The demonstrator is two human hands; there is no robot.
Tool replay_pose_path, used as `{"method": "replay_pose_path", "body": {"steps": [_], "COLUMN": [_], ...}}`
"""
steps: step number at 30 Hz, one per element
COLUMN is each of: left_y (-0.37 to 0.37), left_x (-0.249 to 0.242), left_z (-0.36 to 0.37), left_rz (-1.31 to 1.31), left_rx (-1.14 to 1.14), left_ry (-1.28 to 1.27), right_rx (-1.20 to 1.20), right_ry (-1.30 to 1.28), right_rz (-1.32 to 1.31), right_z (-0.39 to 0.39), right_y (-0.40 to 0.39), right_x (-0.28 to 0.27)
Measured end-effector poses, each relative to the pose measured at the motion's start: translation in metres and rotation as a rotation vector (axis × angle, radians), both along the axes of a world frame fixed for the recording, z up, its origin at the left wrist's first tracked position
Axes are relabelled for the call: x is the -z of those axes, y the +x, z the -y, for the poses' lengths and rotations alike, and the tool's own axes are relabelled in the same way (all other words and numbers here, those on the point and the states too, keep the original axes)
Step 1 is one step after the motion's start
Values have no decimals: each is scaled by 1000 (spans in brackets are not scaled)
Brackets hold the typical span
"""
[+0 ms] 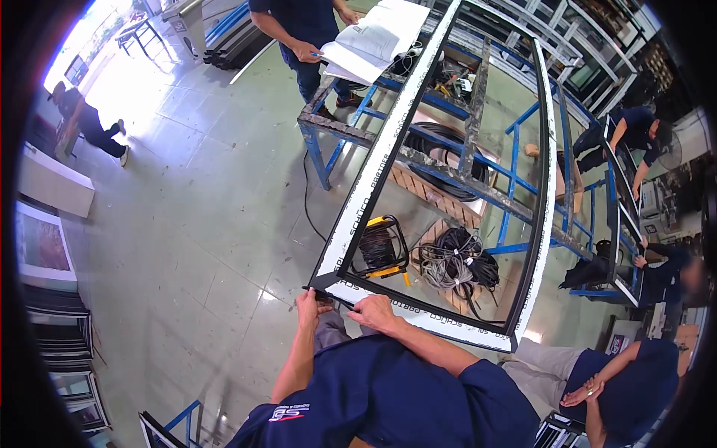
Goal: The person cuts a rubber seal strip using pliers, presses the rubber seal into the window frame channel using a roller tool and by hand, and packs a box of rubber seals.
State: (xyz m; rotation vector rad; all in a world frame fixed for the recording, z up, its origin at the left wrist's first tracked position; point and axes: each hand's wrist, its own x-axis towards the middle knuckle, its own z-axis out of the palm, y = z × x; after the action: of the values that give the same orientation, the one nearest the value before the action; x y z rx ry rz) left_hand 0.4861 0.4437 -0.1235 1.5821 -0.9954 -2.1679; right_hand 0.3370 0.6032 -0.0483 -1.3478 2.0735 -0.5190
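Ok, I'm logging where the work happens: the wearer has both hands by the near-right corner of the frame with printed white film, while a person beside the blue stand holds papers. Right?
Only the corner is wrong: the head view shows the left hand and right hand by the near-left corner of the frame. The person beside the blue stand does hold papers.

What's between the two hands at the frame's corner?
In the head view, a dark strip along the frame lies between left hand and right hand.

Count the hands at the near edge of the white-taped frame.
2: left hand at the near-left corner of the frame, right hand farther right along that edge.
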Motion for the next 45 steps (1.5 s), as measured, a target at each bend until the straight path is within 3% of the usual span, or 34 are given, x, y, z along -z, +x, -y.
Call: {"method": "replay_pose_path", "body": {"steps": [6, 10, 12, 14, 17, 25, 32, 37, 41, 45], "left_y": [10, 9, 13, 23, 38, 52, -24, -70, -108, -170], "left_x": [17, -1, 10, 11, -47, -47, -36, -28, -26, -28], "left_z": [18, 39, 67, 94, 157, 314, 346, 368, 406, 448], "left_rz": [-37, 2, -16, 18, -48, 5, -45, -2, 17, -16], "left_rx": [131, 258, 575, 831, 1081, 907, 1048, 1085, 1072, 918], "left_ry": [73, 295, 566, 591, 266, 79, 33, 85, 63, 14], "right_rx": [60, 127, 198, 315, 481, 796, 999, 983, 863, 990], "right_ry": [55, 154, 248, 362, 437, 602, 709, 809, 989, 1014], "right_rz": [-52, -170, -216, -213, -263, -327, -269, -209, -23, 399], "right_z": [3, 9, 15, 21, 36, 59, 78, 82, 85, 80], "right_y": [10, 23, 33, 39, 55, 70, 70, 57, 33, 14], "right_x": [2, -1, -1, -7, -1, 12, 8, 7, 6, 6]}}
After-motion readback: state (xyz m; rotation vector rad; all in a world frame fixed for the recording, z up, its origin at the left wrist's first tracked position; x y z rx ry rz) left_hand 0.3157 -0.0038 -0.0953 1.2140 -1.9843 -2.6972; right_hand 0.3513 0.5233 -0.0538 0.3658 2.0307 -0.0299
